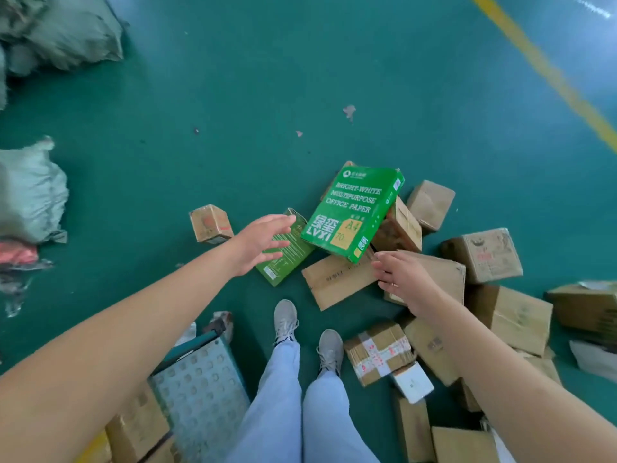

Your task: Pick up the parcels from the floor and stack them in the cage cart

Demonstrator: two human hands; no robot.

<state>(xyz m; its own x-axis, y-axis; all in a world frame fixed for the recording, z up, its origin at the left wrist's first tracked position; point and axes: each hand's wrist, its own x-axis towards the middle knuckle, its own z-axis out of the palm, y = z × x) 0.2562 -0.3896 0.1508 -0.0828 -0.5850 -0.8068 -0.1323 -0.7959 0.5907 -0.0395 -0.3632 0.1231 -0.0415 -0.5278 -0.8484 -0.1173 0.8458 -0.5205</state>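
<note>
- Hands both empty, fingers spread: left hand [263, 243] just left of paper ream [352, 213], right hand [405, 279] just below it.
- Ream tilted on brown boxes [337, 279].

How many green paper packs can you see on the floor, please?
2: the large green pack lies tilted on the brown boxes, and a smaller green pack lies beside it under the left hand. Others may be hidden.
</note>
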